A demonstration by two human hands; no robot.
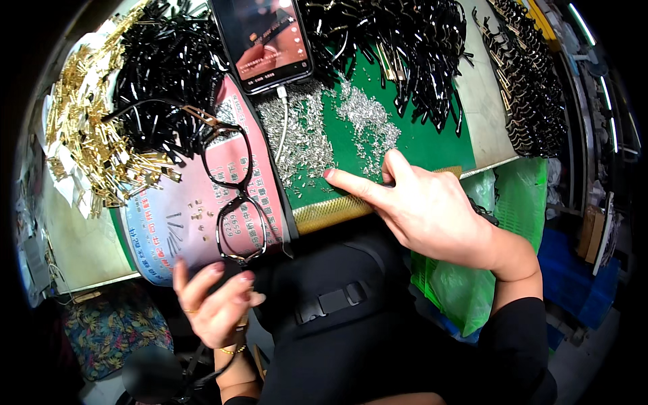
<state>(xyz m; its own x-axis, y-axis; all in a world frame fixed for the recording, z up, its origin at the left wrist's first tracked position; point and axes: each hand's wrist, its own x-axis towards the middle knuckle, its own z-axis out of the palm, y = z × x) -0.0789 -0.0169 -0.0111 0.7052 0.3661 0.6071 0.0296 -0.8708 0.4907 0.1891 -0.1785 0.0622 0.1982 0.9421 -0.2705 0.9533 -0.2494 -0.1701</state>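
My right hand [432, 212] reaches over the near edge of the green mat [432, 138]. One finger stretches left, its tip at a spread of tiny silver screws [300, 138]; whether a screw sticks to it is too small to tell. My left hand [219, 304] hovers low at the left, fingers apart and loosely bent, with nothing visible in them. Just beyond it, a dark eyeglass frame [241, 191] lies on a pink and blue printed sheet [179, 202]. One temple of the frame extends to the upper left.
Gold temple parts [94, 128] and glossy black temples [165, 81] are heaped at the left. More black temples [425, 57] lie at the back and right. A phone [266, 44] with a white cable [283, 111] stands behind the screws. Green plastic bags [520, 223] hang at the right.
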